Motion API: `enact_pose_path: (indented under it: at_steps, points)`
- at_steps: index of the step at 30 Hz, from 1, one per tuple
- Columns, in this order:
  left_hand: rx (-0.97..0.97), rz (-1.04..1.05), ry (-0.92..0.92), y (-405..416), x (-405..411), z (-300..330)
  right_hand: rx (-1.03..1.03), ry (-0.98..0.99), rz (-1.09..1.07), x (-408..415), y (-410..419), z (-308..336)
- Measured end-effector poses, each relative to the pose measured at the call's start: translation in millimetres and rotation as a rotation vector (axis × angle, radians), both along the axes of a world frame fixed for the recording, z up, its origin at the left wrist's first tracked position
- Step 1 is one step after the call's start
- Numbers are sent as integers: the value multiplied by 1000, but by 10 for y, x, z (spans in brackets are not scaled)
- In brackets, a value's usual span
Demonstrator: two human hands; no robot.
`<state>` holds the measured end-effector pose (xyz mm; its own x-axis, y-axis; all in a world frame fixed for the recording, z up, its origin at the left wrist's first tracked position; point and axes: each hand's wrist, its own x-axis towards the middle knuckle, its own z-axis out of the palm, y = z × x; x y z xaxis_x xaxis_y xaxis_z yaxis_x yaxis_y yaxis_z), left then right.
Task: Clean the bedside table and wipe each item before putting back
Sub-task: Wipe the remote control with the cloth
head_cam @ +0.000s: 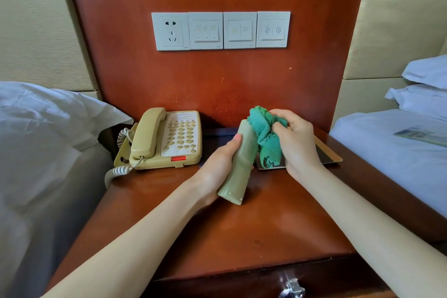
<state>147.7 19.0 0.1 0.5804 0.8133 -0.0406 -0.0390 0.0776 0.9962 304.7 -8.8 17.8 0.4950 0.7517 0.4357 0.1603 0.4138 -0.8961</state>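
The left hand (217, 164) has its fingers wrapped around a beige remote (238, 164), held tilted above the counter (266, 225), just right of the telephone (167, 139). The right hand (296, 138) has its fingers bunched on a green cloth (266, 135), pressed against the remote's upper end. Rubbing hard there could probably twist the remote loose from the one-handed grip and drop it onto the counter or the flat card (324, 155) behind.

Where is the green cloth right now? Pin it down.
In the head view, right of centre: the green cloth is bunched in the right hand, pressed against the beige remote that the left hand holds above the bedside table.
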Motion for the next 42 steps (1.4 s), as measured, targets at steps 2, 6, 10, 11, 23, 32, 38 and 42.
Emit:
enact_pose_path:
  at_steps: [2,6,10,11,23,32,38,42]
  points:
    - [19,28,-32,-3,-5,0,3,-54,55,-30,-17,-2]
    - [-85,109,-162,22,-40,27,-73,-225,286,-129,-67,-28]
    - [-244,196,-258,77,-147,96,-167,-494,479,-257,-123,-61]
    - [-261,246,-282,102,-174,107,-180,-558,508,-281,-133,-65]
    - [-86,227,-276,163,-157,87,-78,-363,391,-234,-116,-32]
    - [647,95,1,-46,-29,49,153,166,231,15,-76,95]
    - [1108,241,293,42,-158,44,317,-154,313,62,-68,101]
    - [1261,231,354,51,-207,33,218,-133,257,76,-24,51]
